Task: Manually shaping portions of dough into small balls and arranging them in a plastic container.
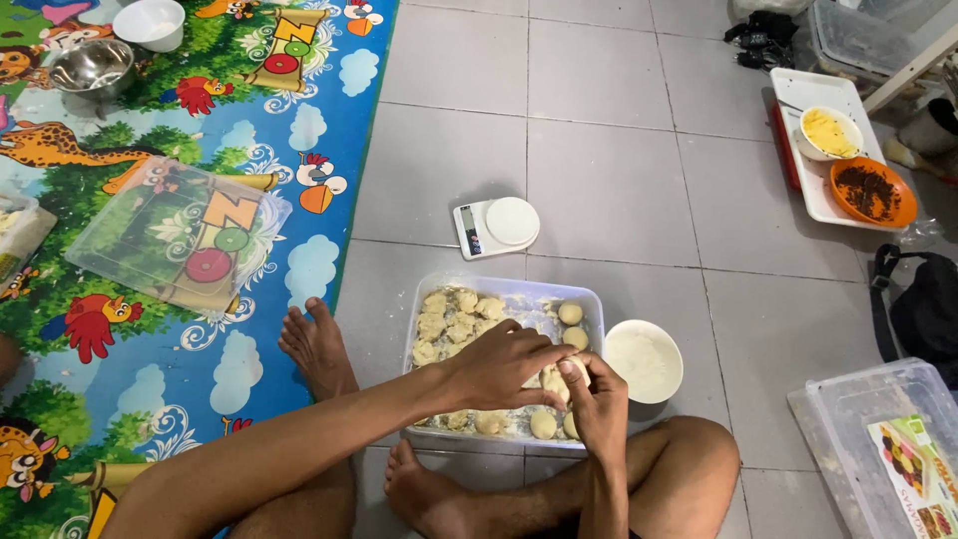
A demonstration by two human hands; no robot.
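I sit cross-legged on a tiled floor over a clear plastic container (591, 299) that holds several rough dough pieces (451, 317) and a few smooth dough balls (571, 313). My left hand (504, 365) and my right hand (599, 399) meet above the container's near right part. Together they pinch one pale dough piece (555, 381) between the fingers. A white bowl of white flour (644, 360) stands just right of the container.
A white kitchen scale (496, 226) sits beyond the container. A white tray (813, 190) at far right carries a bowl of yellow filling (830, 133) and an orange bowl of dark bits (872, 192). A clear lid (175, 237) lies on the colourful play mat; another clear box (878, 439) stands at lower right.
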